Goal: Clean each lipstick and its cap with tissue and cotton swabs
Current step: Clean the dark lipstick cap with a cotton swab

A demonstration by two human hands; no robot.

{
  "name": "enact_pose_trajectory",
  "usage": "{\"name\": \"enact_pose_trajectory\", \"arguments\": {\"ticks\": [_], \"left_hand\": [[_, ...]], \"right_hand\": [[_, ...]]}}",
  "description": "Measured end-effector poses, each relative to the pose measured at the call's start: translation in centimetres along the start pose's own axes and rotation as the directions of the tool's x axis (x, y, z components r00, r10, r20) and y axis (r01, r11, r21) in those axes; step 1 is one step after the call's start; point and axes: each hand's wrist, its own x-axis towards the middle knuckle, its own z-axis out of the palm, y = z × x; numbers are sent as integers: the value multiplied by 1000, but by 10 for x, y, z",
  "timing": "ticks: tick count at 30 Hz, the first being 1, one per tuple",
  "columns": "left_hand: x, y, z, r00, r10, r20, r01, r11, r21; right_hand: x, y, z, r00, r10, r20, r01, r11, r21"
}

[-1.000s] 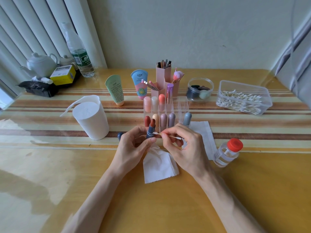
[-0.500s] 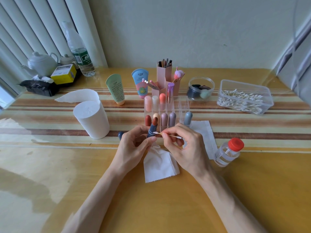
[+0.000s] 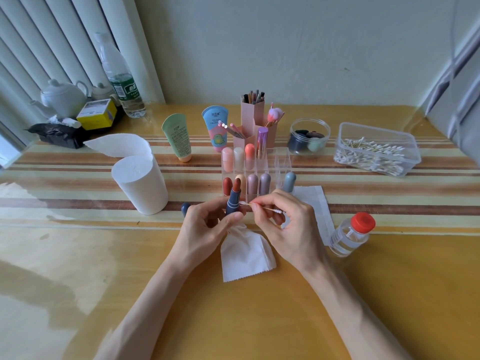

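Right now mid-wipe. Left hand (image 3: pixel 205 227) clamped round the barrel of the dark-blue lipstick (image 3: pixel 233 202), upright, just near of clear organizer (image 3: pixel 283 162). Right hand (image 3: pixel 288 224) pinching cotton swab (image 3: pixel 265 208), tip touching barrel rim. Tissue (image 3: pixel 246 253) trailing below left hand. Likely light, rigid, slick casing with soft smear-prone bullet. Best gripped low on barrel.

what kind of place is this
Probably a home dressing table: it holds a clear lipstick organiser and a pink brush holder, with a teapot and window blinds at its left.
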Motion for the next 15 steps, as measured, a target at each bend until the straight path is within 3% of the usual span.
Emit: {"name": "enact_pose_trajectory", "arguments": {"ticks": [4, 15], "left_hand": [[0, 1, 1, 1000, -22, 2, 22, 994, -103], [0, 1, 1, 998, -37, 41, 39, 998, -51]], "right_hand": [[0, 0, 0, 1000, -3, 2, 3, 1000, -1], [0, 3, 0, 1000, 7, -14, -7, 1000, -4]]}}
